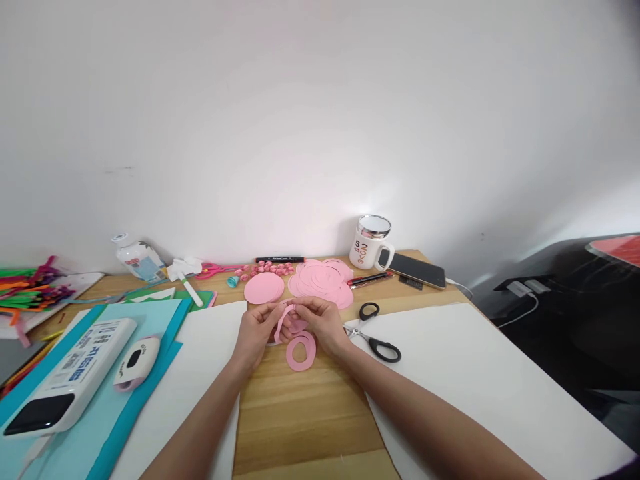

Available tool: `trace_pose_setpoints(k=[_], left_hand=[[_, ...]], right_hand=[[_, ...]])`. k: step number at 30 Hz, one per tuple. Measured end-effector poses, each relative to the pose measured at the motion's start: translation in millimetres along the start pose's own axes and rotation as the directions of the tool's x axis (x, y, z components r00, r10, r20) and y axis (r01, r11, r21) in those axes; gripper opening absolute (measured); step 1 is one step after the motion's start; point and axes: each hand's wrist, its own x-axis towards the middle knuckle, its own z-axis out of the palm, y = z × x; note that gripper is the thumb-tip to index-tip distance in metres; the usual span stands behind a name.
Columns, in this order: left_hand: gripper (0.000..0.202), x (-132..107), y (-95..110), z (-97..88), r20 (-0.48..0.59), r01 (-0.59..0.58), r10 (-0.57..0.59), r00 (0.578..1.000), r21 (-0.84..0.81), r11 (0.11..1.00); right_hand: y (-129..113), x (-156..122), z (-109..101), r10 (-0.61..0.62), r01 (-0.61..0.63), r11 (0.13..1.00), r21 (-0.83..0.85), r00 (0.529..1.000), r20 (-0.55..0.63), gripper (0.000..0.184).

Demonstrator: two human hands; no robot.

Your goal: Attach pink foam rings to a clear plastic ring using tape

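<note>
Both of my hands meet over the middle of the wooden table [305, 413]. My left hand [257, 330] and my right hand [324, 323] pinch the top end of a pink paper spiral strip [300, 350], whose loose coils hang down onto the wood. Fingers of both hands are closed on the strip. Black-handled scissors [376, 333] lie just right of my right hand. Behind my hands lie a pink paper circle [264, 288] and a pile of pink cut circles [323, 280]. Several small rolled pink paper roses [267, 269] sit further back.
White sheets [465, 373] flank the wood on both sides. At left are blue paper [75, 447], a white device [75, 373], a small punch [136, 361], pipe cleaners [30, 283] and a glue bottle [137, 257]. A mug [370, 243], phone [417, 270] and markers [370, 279] stand at back right.
</note>
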Motion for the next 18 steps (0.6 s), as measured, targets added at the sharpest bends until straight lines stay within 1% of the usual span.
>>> trace_pose_setpoints(k=[6, 10, 18], left_hand=[[0.030, -2.4, 4.8, 2.9, 0.014, 0.005, -0.005, 1.000, -0.005, 1.000], [0.030, -3.6, 6.5, 3.7, 0.026, -0.009, 0.009, 1.000, 0.002, 1.000], [0.029, -1.5, 2.5, 1.5, 0.011, -0.016, 0.016, 1.000, 0.001, 1.000]], right_hand=[[4.1, 1.9, -1.2, -0.018, 0.017, 1.000, -0.014, 0.999, -0.031, 0.022], [1.8, 0.3, -0.8, -0.027, 0.027, 1.000, 0.000, 1.000, -0.003, 0.019], [-1.4, -0.3, 2.0, 0.009, -0.010, 1.000, 0.021, 1.000, 0.003, 0.023]])
